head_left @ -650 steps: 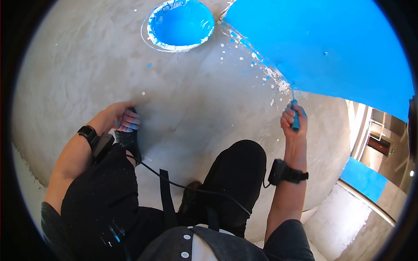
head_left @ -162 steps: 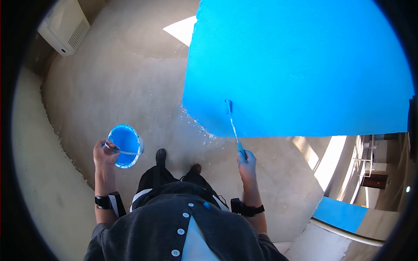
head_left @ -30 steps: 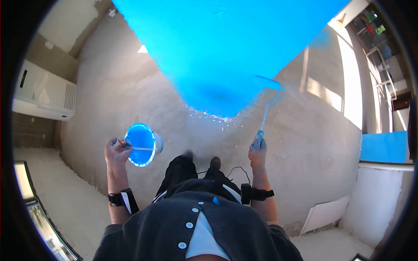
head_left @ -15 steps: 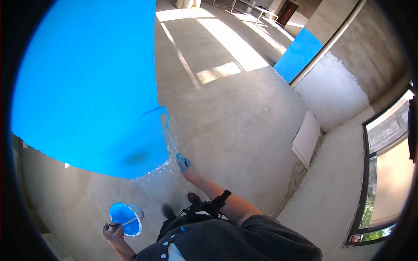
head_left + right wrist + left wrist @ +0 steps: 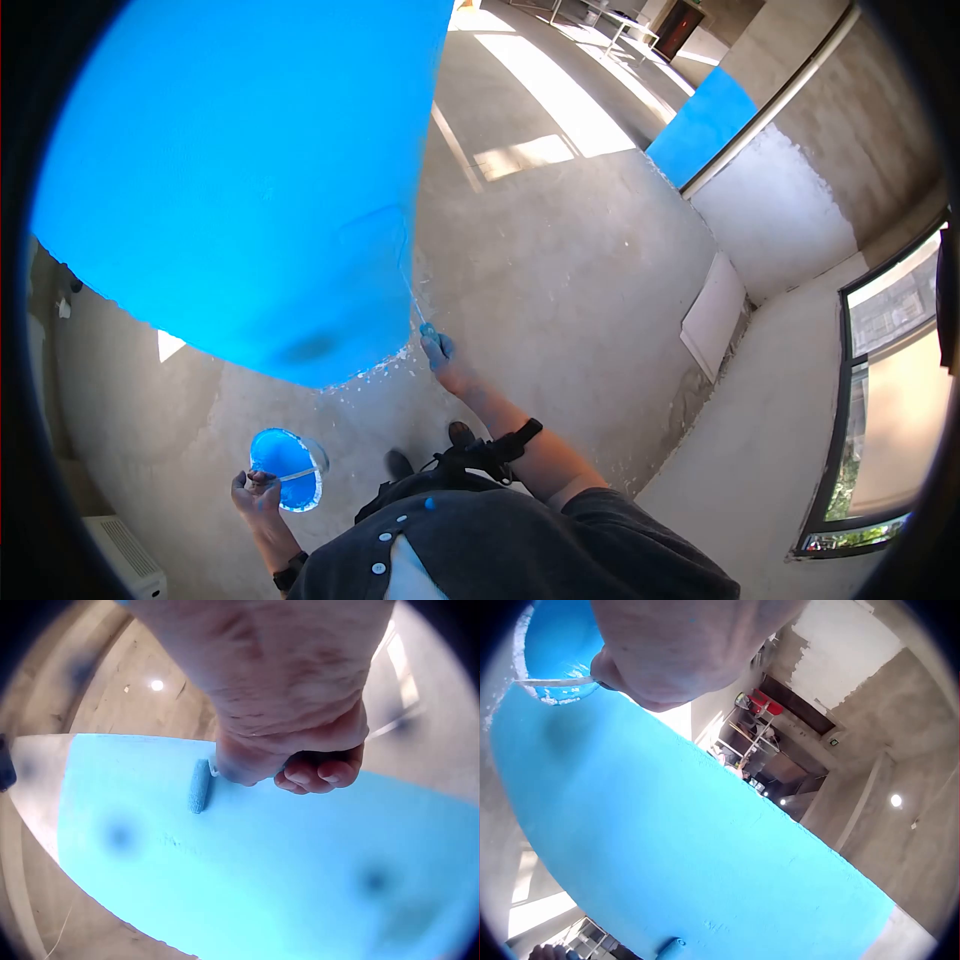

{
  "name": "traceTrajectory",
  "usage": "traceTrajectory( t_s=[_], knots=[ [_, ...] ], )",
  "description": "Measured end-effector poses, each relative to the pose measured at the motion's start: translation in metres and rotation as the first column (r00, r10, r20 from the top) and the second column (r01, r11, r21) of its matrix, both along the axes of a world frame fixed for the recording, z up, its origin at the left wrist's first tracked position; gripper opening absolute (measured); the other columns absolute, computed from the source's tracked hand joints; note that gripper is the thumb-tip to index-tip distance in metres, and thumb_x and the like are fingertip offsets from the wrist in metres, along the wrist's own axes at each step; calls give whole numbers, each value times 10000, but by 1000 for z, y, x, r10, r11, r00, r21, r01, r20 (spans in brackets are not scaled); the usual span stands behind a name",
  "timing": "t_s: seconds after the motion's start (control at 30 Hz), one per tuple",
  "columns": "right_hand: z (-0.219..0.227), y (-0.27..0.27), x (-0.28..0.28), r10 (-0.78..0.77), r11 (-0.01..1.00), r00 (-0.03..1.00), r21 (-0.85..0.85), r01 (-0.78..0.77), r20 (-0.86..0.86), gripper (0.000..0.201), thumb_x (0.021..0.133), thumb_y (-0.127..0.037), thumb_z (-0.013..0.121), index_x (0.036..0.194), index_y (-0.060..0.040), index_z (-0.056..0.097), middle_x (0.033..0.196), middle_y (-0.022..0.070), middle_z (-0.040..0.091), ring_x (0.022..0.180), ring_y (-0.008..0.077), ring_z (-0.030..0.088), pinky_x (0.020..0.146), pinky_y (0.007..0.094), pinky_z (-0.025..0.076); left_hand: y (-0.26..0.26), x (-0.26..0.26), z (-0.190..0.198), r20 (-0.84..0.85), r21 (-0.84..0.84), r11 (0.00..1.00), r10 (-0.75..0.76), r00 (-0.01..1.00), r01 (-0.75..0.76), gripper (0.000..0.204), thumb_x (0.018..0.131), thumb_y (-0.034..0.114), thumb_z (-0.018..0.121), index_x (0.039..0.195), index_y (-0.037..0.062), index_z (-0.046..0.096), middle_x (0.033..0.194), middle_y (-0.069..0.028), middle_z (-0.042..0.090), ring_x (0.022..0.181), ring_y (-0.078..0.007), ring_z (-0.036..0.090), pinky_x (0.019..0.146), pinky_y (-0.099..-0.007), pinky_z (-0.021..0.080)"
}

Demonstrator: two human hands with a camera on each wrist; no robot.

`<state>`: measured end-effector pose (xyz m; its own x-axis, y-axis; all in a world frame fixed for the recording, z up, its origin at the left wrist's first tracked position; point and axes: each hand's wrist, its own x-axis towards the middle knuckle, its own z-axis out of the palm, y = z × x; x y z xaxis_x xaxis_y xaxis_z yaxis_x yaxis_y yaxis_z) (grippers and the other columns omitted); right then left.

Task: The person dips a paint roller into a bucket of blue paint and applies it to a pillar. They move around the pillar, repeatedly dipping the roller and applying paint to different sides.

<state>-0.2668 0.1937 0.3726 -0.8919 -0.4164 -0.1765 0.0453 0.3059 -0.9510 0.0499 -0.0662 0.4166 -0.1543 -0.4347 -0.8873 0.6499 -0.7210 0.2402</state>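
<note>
My left hand (image 5: 257, 495) grips the handle of a paint bucket (image 5: 313, 455), which hangs at lower left with blue paint inside and splashed along its rim. In the left wrist view that hand (image 5: 679, 656) covers part of the bucket (image 5: 562, 634). My right hand (image 5: 447, 364) holds a paint roller by its blue handle (image 5: 428, 330), fingers curled round it. The roller's sleeve (image 5: 199, 787), coated in blue, lies against the blue painted wall (image 5: 262, 870) in the right wrist view. In the head view the sleeve blends into the wall's colour, near its right edge.
Paint spots mark the floor (image 5: 560, 300) along the wall's foot. A white board (image 5: 714, 315) leans at the right, close to a window (image 5: 880, 400). A white vented unit (image 5: 125, 555) sits at lower left. Sunlit patches and a metal frame (image 5: 620, 30) lie farther back.
The person was crouched with the bucket on the floor; now they stand and the left hand holds it. The view has turned right. Since half a second ago, the roller has risen slightly.
</note>
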Motion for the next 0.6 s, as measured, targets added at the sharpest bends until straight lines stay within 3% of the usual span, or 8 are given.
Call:
traceTrajectory(
  t_s=[0.1, 0.23, 0.3, 0.33, 0.4, 0.5, 0.57, 0.6],
  knots=[
    [-36, 13, 12, -44, 992, 996, 118, 34, 80, 388, 853, -410, 459, 871, -27, 517, 615, -22, 415, 574, 73, 384, 523, 233, 345, -1, 5, -11, 25, 32, 999, 35, 999, -36, 127, 789, 143, 473, 730, 60, 397, 587, -24, 419, 499, -140, 439, 530, -257, 389],
    [53, -3, -1, 25, 997, 998, 71, -29, 61, 355, 863, -385, 451, 852, -34, 503, 618, -18, 416, 578, 74, 388, 528, 236, 346, -5, 7, -23, 39, 47, 994, 101, 994, -102, 132, 786, 149, 477, 731, 63, 394, 589, -26, 411, 498, -139, 434, 527, -253, 390],
    [91, -19, -16, 86, 976, 992, -194, -101, -88, 317, 875, -348, 445, 818, -39, 483, 616, -20, 408, 578, 66, 387, 519, 229, 339, -4, 6, -25, 53, 44, 993, 108, 993, -110, 135, 786, 151, 478, 731, 63, 393, 588, -26, 408, 498, -138, 432, 527, -251, 389],
    [92, -27, -27, 86, 976, 993, -193, -100, -84, 317, 875, -348, 445, 818, -39, 483, 616, -20, 408, 578, 66, 387, 519, 229, 339, -3, 4, -23, 59, 46, 990, 130, 990, -133, 135, 786, 150, 477, 730, 62, 392, 590, -26, 408, 498, -137, 431, 527, -251, 388],
    [81, -48, -39, 82, 963, 961, -229, -145, -264, 275, 884, -299, 437, 782, -46, 467, 607, -29, 397, 550, 53, 373, 490, 217, 324, -5, 2, -28, 76, 47, 984, 167, 983, -171, 136, 786, 150, 476, 729, 62, 391, 591, -27, 408, 499, -137, 431, 527, -252, 388],
    [23, -38, -33, 56, 986, 989, -147, -76, -139, 310, 856, -307, 484, 837, 2, 493, 665, 69, 487, 622, 125, 423, 555, 310, 374, -1, 10, -27, 48, 34, 988, 147, 988, -148, 129, 788, 149, 459, 724, 60, 391, 596, -30, 414, 503, -140, 435, 541, -262, 385],
    [-26, -20, -20, -11, 998, 991, -59, 3, -131, 245, 869, -268, 463, 767, -46, 471, 582, -43, 386, 513, 39, 358, 459, 211, 309, 2, 10, -20, 51, 32, 991, 128, 990, -130, 124, 801, 150, 433, 724, 62, 390, 601, -29, 411, 504, -139, 426, 536, -275, 373],
    [-37, -8, -15, 10, 1000, 997, 4, -10, -81, 247, 865, -270, 471, 763, -45, 471, 570, -45, 382, 504, 38, 358, 452, 212, 308, 7, 6, -13, 68, 31, 988, 150, 986, -153, 114, 803, 141, 424, 728, 63, 387, 607, -27, 407, 502, -133, 422, 529, -270, 369]
  ],
)
